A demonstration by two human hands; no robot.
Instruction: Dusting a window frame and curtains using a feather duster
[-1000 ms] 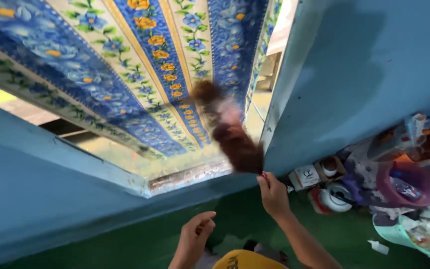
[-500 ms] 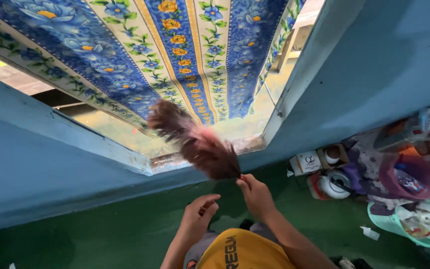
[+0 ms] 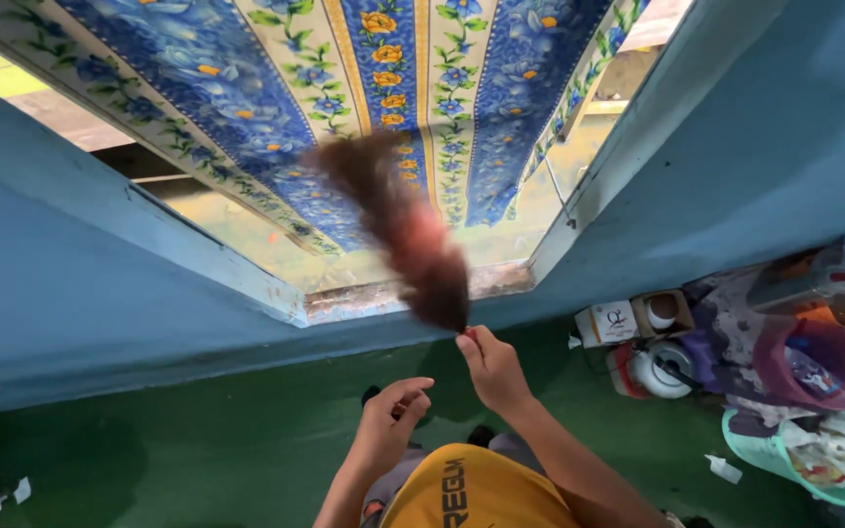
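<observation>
our right hand (image 3: 491, 370) pinches the feather duster (image 3: 398, 225) by its base, plumes slanting up-left over the window sill (image 3: 364, 298), while our left hand (image 3: 393, 416) hangs loosely curled, empty.

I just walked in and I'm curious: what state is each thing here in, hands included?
Feather duster: raised against the window, blurred.
Right hand: fingers closed on the duster's base.
Left hand: empty, fingers loosely curled.
Floral curtain: hanging across the window.
Small carton: open.
Green basin: full of scraps.
</observation>
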